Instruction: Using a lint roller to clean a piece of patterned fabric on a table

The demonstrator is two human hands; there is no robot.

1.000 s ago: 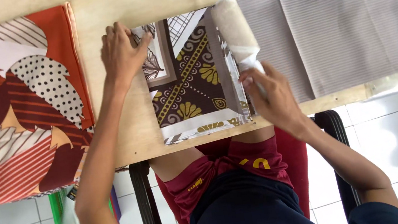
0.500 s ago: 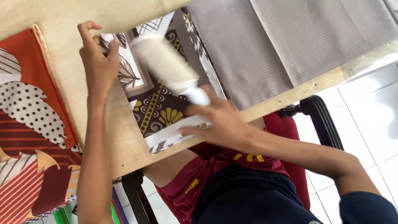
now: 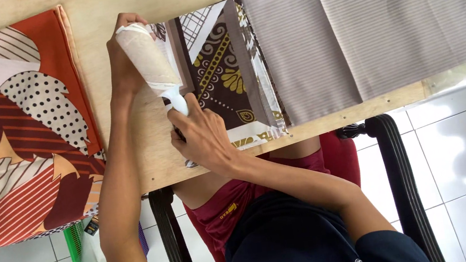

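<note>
At the left of the frame an orange patterned cloth (image 3: 20, 133) lies on the wooden surface (image 3: 147, 153). The left hand (image 3: 125, 67) presses flat on the brown folded cloth (image 3: 226, 78). The right hand (image 3: 204, 137) has its grip closed around the lint roller (image 3: 148, 57), at upper centre. A grey striped cloth (image 3: 374, 25) lies right.

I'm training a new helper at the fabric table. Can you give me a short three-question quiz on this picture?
1. True or false: the right hand grips the handle of the lint roller.
2. What does the left hand rest on?
A. the striped grey cloth
B. the left edge of the brown patterned cloth
C. the chair arm
3. What lies at the far left of the wooden table?

Key:
1. True
2. B
3. A folded orange cloth with leaf shapes.
</note>
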